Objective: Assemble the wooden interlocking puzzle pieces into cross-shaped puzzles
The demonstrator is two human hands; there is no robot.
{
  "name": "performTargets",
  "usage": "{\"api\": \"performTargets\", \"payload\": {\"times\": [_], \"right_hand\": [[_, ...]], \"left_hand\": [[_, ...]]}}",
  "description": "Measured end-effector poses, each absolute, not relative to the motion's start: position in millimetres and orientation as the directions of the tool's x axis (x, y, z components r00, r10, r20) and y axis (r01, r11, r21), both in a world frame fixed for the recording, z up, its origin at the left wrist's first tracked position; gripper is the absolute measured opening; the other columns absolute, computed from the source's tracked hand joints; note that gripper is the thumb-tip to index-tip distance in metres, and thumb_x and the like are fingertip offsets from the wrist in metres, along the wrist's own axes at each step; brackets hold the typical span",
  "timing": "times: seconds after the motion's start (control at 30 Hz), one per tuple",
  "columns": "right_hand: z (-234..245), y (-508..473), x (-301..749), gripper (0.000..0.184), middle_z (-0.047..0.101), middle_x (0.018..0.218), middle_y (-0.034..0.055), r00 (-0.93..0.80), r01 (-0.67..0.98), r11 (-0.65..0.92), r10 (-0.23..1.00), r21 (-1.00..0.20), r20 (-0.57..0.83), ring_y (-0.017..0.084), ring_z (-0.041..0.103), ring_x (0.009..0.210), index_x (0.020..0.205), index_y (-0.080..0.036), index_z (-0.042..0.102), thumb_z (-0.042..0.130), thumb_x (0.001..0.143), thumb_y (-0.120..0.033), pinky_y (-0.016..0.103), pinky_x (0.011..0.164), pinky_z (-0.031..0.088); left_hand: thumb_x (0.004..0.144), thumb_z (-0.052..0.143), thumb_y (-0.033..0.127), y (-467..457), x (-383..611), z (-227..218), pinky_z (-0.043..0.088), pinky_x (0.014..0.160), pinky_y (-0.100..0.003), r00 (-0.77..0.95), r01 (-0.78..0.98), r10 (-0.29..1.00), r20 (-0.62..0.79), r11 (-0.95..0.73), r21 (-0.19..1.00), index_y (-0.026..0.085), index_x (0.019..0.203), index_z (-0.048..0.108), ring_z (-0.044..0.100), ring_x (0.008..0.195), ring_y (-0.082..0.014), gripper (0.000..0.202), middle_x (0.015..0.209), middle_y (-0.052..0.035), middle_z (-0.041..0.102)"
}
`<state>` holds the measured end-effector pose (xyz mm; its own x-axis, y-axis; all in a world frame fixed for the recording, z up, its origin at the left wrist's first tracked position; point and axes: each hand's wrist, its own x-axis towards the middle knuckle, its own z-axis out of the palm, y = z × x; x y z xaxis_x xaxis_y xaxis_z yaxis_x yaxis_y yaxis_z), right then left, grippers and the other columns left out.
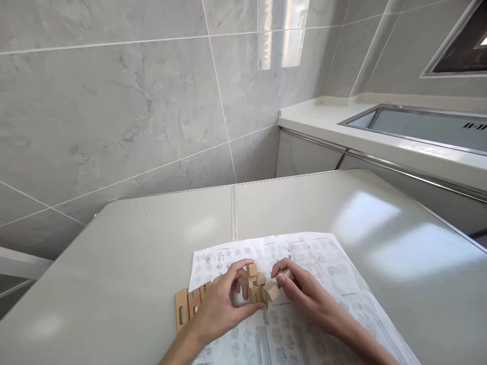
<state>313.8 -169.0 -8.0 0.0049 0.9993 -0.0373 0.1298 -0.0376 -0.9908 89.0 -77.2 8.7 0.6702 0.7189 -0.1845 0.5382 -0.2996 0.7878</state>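
My left hand grips a small cluster of pale wooden puzzle blocks, with the thumb along its lower edge and the fingers behind and above. In my right hand, thumb and index finger pinch another wooden puzzle piece, whose cubed end is close to the right side of the cluster. Whether the two touch I cannot tell. Both hands are over a large printed sheet covered in small diagrams. Left of my left hand, partly hidden by it, lie flat wooden pieces with slots and dark marks.
The pale table has a seam down its middle and window glare on the right. A grey tiled wall stands behind it. At the right is a white counter with an inset sink or glass-topped panel.
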Motion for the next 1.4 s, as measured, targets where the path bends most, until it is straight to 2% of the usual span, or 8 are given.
{"api": "performTargets", "payload": {"times": [0.2,0.4,0.63,0.77,0.9,1.13,1.27,1.4], "right_hand": [[-2.9,-172.2,314.3,0.040,0.055,0.075,-0.0028,-0.123,0.023,-0.098,0.987,-0.995,-0.100,0.016,0.052,0.063,0.126,-0.027,0.061,0.046,0.109,-0.060,0.030,0.060,0.046],[-10.2,-170.1,307.5,0.034,0.062,0.076,-0.0029,-0.144,-0.074,-0.093,0.986,-0.993,-0.082,0.013,0.054,0.059,0.111,-0.024,0.057,0.057,0.105,-0.057,0.029,0.060,0.042],[-23.8,-170.9,295.2,0.037,0.067,0.071,-0.0007,-0.005,0.183,-0.018,1.000,-0.983,-0.020,0.016,0.055,0.062,0.098,-0.023,0.062,0.059,0.102,-0.059,0.028,0.059,0.040],[-23.4,-171.2,292.5,0.037,0.074,0.079,0.0028,0.018,0.149,-0.036,0.999,-0.988,-0.034,0.019,0.066,0.070,0.096,-0.023,0.062,0.056,0.104,-0.058,0.030,0.063,0.047],[-19.4,-170.1,291.7,0.037,0.078,0.080,0.0036,0.039,0.102,-0.044,0.998,-0.994,-0.040,0.020,0.073,0.074,0.092,-0.023,0.063,0.057,0.104,-0.058,0.031,0.068,0.054],[-18.5,-169.8,288.7,0.040,0.075,0.072,0.0022,0.059,0.051,-0.073,0.996,-0.996,-0.070,0.018,0.070,0.068,0.084,-0.022,0.062,0.058,0.104,-0.056,0.029,0.065,0.052],[-19.4,-168.1,289.6,0.039,0.073,0.072,0.0019,0.063,0.036,-0.072,0.996,-0.997,-0.069,0.017,0.067,0.063,0.091,-0.021,0.064,0.056,0.105,-0.057,0.028,0.059,0.049],[-22.0,-167.6,294.2,0.033,0.070,0.073,0.0015,0.133,0.181,-0.008,0.991,-0.983,0.017,0.017,0.061,0.061,0.104,-0.022,0.063,0.050,0.108,-0.052,0.029,0.056,0.045]], "left_hand": [[0.083,0.086,0.041,-76.3,89.7,8.9,0.047,0.077,-0.032,0.673,0.540,0.716,-0.185,-0.304,0.785,0.036,0.145,0.051,0.061,0.082,-0.0200,0.071,0.086,0.0044,0.064],[0.086,0.085,0.046,-77.7,89.9,13.1,0.051,0.080,-0.034,0.703,0.497,0.680,-0.207,-0.261,0.828,0.037,0.144,0.050,0.068,0.086,-0.0212,0.068,0.098,0.0022,0.075],[0.084,0.086,0.041,-77.7,89.6,17.1,0.055,0.077,-0.031,0.759,0.446,0.631,-0.159,-0.325,0.834,0.035,0.136,0.056,0.071,0.084,-0.0201,0.060,0.104,0.0015,0.077],[0.083,0.088,0.038,-77.1,88.6,17.8,0.054,0.074,-0.029,0.777,0.423,0.615,-0.135,-0.352,0.835,0.035,0.134,0.056,0.071,0.080,-0.0182,0.060,0.102,0.0035,0.076],[0.081,0.089,0.037,-76.3,86.8,15.5,0.056,0.081,-0.032,0.800,0.407,0.589,-0.115,-0.393,0.825,0.036,0.134,0.060,0.074,0.089,-0.0216,0.061,0.109,0.0016,0.078],[0.081,0.090,0.035,-74.6,85.2,11.3,0.057,0.090,-0.038,0.822,0.328,0.567,-0.063,-0.379,0.865,0.037,0.135,0.060,0.073,0.102,-0.0240,0.062,0.127,-0.0022,0.074],[0.077,0.092,0.035,-76.6,87.4,16.4,0.058,0.087,-0.037,0.794,0.359,0.598,-0.109,-0.317,0.878,0.034,0.131,0.061,0.073,0.095,-0.0227,0.062,0.114,-0.0010,0.075],[0.074,0.093,0.038,-76.3,87.1,18.2,0.059,0.088,-0.038,0.705,0.419,0.689,-0.167,-0.215,0.882,0.032,0.131,0.060,0.072,0.099,-0.0249,0.066,0.114,-0.0028,0.072]]}}
